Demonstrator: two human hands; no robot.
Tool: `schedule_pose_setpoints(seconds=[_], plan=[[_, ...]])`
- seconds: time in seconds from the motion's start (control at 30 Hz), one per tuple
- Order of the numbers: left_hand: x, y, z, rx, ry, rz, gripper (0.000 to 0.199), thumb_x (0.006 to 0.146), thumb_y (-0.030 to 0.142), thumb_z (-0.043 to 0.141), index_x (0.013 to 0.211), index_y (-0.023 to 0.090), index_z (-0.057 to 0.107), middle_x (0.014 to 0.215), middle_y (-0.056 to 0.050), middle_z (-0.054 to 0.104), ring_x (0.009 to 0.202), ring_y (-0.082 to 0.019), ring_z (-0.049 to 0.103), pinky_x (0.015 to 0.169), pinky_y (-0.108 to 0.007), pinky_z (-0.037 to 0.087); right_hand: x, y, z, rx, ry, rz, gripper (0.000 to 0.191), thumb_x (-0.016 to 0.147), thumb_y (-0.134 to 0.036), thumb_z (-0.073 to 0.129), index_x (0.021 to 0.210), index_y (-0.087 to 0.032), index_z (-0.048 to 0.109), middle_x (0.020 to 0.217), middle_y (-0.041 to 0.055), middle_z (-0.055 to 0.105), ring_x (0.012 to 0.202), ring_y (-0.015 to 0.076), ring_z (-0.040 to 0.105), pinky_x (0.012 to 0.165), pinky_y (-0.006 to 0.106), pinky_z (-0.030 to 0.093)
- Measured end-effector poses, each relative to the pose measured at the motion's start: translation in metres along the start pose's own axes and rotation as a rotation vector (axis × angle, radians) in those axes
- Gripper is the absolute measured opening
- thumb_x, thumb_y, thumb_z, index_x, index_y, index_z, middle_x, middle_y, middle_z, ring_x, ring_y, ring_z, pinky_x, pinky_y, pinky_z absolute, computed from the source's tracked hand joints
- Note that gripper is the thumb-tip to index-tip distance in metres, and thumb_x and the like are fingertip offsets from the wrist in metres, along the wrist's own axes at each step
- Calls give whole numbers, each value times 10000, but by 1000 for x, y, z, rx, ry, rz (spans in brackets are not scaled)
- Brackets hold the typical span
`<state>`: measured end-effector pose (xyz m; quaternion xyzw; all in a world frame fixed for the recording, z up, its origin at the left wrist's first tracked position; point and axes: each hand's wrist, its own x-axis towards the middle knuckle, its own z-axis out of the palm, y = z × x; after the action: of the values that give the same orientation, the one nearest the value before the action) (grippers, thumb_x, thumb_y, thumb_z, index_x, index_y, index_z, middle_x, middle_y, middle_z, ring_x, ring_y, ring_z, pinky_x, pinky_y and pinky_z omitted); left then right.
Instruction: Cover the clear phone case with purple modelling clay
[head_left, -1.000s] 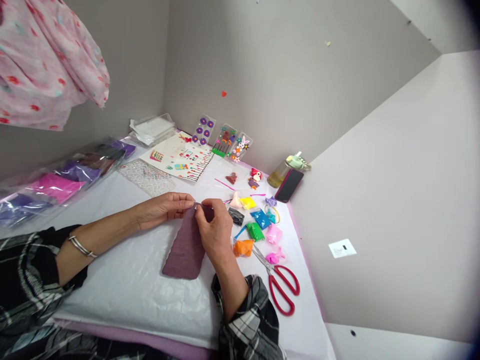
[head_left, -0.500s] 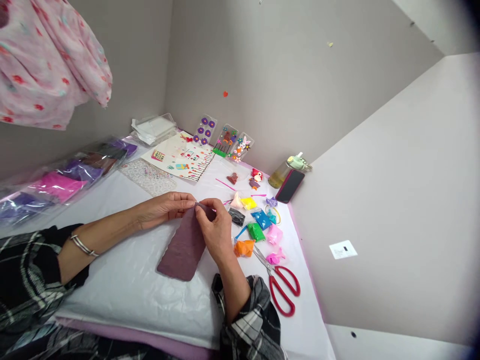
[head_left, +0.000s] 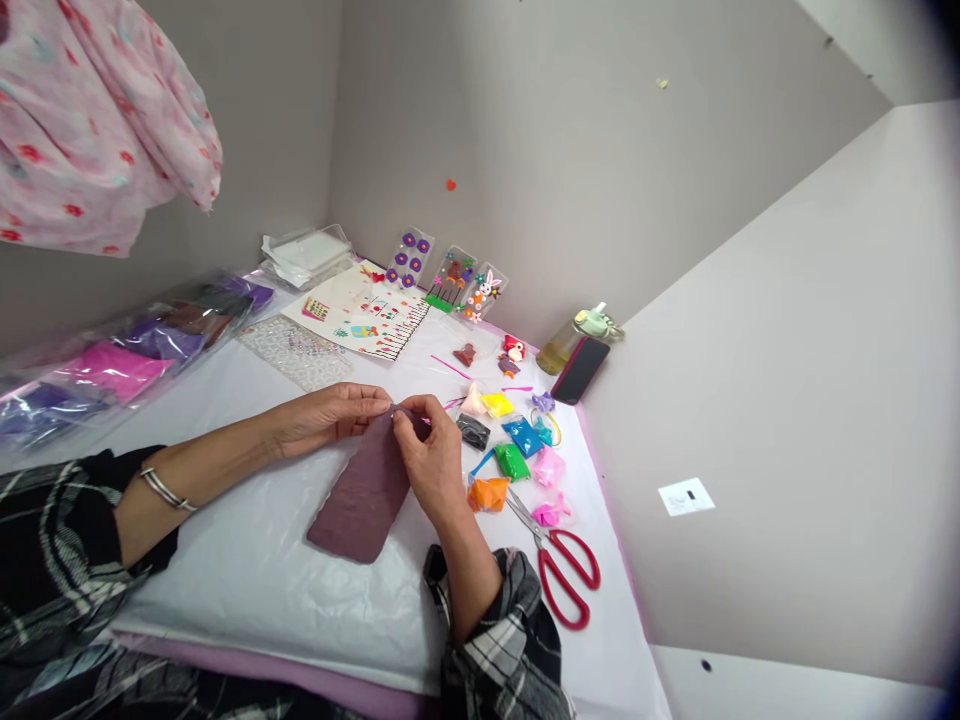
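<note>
A flat, purple-brown clay slab with uneven edges hangs from my fingers above the white padded surface. Its upper end is between my two hands. At that end's left corner, my left hand is closed in a pinch, thumb against fingers. My right hand grips the upper right part, thumb on the near face and fingers curled over the top. The fingers partly cover the slab's top edge. To the right of my right hand are an orange clay packet and red-handled scissors.
Several clay packets, green and blue among them, lie right of my hands. A phone leans on a bottle. Behind are a decorated paper and cases against the wall. Bagged clay lies left.
The slab's lower end has swung slightly to the left. Both hands keep their pinch at its top with hardly any shift.
</note>
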<state>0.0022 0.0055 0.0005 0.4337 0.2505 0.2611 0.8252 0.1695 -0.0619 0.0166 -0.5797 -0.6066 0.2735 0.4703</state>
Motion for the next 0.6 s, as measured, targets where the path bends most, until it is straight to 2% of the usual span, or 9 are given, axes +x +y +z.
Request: schedule_pose_setpoints(seconds=[0.27,0.43,0.6], plan=[[0,0,2,10,9,-8,292,769,391,868,840,143,733,775,-9,661,699,-127,574,677,-228,486,0,-1,0,11,13,19,62,833,-248,574,823,-214,625,749,-8,630,705,190,576,679,317,426],[2,4,2,2,80,57,302,755,415,868,818,156,726,785,-10,668,710,-134,584,679,-238,485,7,6,-8,319,0,109,186,861,-357,617,936,-200,684,857,16,667,814,192,593,743,311,442],[2,2,2,46,158,129,278,801,433,826,834,174,730,824,-9,681,758,-147,594,713,-254,474,13,20,-11,447,12,212,198,798,-365,669,907,-201,684,704,-24,605,642,152,517,619,282,407]])
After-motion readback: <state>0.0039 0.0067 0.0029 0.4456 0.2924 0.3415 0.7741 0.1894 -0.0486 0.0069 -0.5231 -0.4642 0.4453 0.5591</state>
